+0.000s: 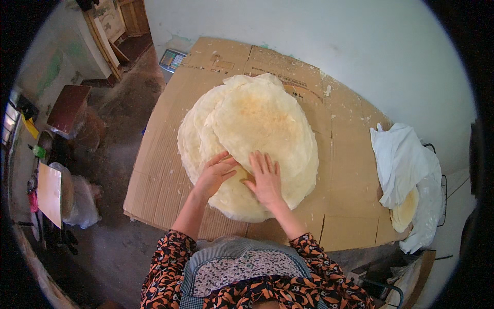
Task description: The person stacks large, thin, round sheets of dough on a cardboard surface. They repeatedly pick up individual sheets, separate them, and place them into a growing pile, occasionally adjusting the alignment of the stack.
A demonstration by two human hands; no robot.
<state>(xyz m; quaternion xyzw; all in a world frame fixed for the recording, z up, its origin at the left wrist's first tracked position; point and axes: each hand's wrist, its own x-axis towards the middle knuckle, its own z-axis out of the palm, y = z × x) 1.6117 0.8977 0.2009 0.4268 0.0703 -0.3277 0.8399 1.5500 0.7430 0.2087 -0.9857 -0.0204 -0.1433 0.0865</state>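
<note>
A broad pile of large, thin, round flatbreads (266,116) lies on flattened cardboard (347,185) before me; the top sheet is lightly browned near its far side. My left hand (216,174) is at the near left part of the pile, palm turned partly inward, fingertips by a fold at the top sheet's edge. Just right of it, my right hand (266,179) rests palm down on the top sheet with its fingers spread and the thumb toward the left hand. Neither hand plainly grips the bread.
White cloth (397,158) and clear plastic partly cover more flatbread (405,210) at the table's right end. A digital scale (172,60) stands by the far left corner. A wall runs along the far side. Left on the floor are a dark red board (69,108) and plastic-wrapped items (83,201).
</note>
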